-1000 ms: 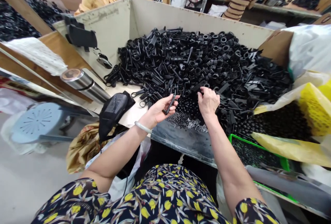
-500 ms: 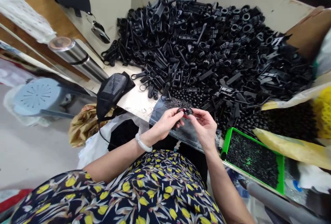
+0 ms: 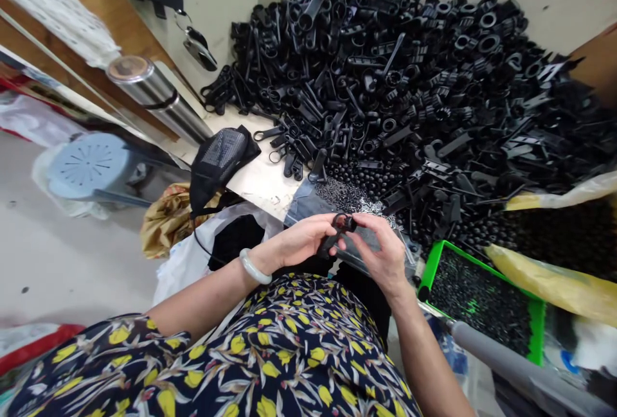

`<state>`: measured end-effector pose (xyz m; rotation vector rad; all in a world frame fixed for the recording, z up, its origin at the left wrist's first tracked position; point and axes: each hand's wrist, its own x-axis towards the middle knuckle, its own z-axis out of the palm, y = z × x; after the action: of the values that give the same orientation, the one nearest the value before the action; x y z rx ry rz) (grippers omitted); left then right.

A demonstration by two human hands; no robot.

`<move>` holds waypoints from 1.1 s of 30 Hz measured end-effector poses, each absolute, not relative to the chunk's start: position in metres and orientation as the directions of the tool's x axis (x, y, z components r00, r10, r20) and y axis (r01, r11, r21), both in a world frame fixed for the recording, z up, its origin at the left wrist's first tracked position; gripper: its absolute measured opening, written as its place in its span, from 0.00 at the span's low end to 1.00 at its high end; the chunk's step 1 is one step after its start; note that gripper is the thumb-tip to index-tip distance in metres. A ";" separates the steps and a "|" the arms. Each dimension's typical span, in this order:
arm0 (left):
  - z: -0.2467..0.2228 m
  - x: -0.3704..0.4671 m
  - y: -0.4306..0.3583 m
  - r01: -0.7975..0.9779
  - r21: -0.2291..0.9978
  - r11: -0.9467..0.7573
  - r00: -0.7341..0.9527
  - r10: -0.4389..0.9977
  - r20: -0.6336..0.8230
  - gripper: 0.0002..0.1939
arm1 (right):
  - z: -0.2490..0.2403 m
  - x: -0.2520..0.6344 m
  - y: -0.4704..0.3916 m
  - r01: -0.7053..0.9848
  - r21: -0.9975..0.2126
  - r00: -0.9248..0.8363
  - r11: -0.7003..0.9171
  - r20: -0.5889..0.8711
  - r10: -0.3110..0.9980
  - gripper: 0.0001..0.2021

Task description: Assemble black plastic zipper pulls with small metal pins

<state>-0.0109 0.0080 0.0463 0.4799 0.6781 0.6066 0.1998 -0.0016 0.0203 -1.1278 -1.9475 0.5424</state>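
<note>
In front of my waist, my left hand (image 3: 303,238) is closed on a black plastic ring-ended part (image 3: 328,247). Its ring points up and its longer body slants down below the fingers. My right hand (image 3: 385,253) pinches a small dark round piece (image 3: 350,223) against the ring; whether it sits inside or only touches is too small to tell. Just beyond the fingers lie small silver pins (image 3: 378,208), tiny black bits (image 3: 337,193) and black beads (image 3: 369,176). Behind them rises a large heap of black plastic parts (image 3: 366,76).
A green tray (image 3: 536,327) of small black pieces is at the right, beside a yellow bag (image 3: 549,275). At the left are a steel flask (image 3: 159,99), a black mesh pouch (image 3: 224,160) and a blue stool (image 3: 89,166). A grey tube (image 3: 501,359) lies lower right.
The ring-ended part has turned so its body shows below my left hand. My right fingers have shifted around the small piece. Silver pins now show beyond the hands; the whole view has shifted slightly.
</note>
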 end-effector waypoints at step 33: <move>0.040 -0.018 -0.015 0.190 0.945 0.266 0.538 0.777 -0.327 0.11 | 0.010 0.188 -0.028 0.327 -0.910 -0.245 0.254 0.177 0.953 0.13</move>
<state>-0.0175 -0.0152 0.0400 1.2725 0.9644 0.4926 0.1878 -0.0280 0.0096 -1.1839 -1.7322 0.9954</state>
